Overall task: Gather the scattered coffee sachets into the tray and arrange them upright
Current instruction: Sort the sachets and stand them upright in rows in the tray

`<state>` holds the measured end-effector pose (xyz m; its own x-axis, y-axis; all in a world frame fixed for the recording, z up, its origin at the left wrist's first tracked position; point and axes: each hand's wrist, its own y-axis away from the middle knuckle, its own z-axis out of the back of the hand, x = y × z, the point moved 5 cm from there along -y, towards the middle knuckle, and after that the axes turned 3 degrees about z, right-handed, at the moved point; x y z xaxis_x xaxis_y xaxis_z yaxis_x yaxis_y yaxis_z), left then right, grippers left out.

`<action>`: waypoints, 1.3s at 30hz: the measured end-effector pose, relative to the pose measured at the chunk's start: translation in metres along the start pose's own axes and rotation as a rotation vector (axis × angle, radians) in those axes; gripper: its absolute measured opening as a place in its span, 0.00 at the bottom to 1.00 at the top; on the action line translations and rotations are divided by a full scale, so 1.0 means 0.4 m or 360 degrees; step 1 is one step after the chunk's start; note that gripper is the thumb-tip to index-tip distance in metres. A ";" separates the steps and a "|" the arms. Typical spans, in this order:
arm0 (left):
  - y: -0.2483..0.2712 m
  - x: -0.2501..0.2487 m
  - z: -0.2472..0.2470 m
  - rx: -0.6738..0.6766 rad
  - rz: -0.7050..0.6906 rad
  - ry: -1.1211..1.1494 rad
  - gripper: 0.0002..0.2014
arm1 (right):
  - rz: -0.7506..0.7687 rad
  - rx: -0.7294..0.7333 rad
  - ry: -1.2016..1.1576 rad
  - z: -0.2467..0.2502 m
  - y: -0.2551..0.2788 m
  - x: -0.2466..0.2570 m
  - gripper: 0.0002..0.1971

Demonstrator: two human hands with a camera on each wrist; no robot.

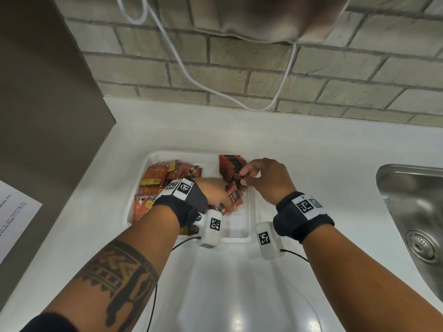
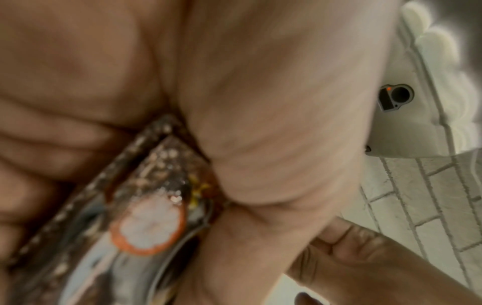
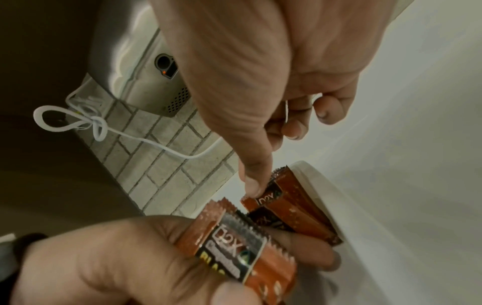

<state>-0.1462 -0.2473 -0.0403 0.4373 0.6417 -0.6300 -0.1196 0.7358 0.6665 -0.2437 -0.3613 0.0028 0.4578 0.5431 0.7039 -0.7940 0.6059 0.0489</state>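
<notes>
On the white counter (image 1: 299, 144) beside the sink (image 1: 412, 200) sits a white tray (image 1: 236, 236). Loose coffee sachets (image 1: 158, 178) lie heaped in its left half, while a row of sachets (image 1: 231, 164) stands upright against its far right corner. Over the tray, the left hand (image 1: 215, 192) grips a small bunch of sachets (image 1: 235, 196) between thumb and fingers. Just beside it, the right hand (image 1: 266, 178) pinches the nearest sachet of the upright row with thumb and forefinger.
</notes>
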 end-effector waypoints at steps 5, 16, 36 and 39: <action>-0.005 0.008 0.009 -0.0017 0.0027 0.0141 0.23 | -0.0032 0.0001 -0.0006 0.003 0.002 -0.004 0.08; 0.001 0.008 -0.007 -0.0030 0.0031 0.0093 0.20 | -0.0087 -0.0054 0.0093 -0.002 -0.007 -0.005 0.10; 0.036 0.020 0.000 -0.0001 -0.0014 0.0448 0.13 | -0.0013 -0.0158 -0.0004 0.024 0.031 0.001 0.02; 0.053 0.024 0.007 0.0024 -0.0073 0.0847 0.06 | -0.0012 0.0045 -0.0187 0.015 0.052 0.019 0.06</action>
<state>-0.1421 -0.2260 -0.0311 -0.0712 0.6326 -0.7712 -0.0966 0.7652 0.6365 -0.2594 -0.3481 0.0134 0.4149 0.4658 0.7816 -0.8026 0.5920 0.0733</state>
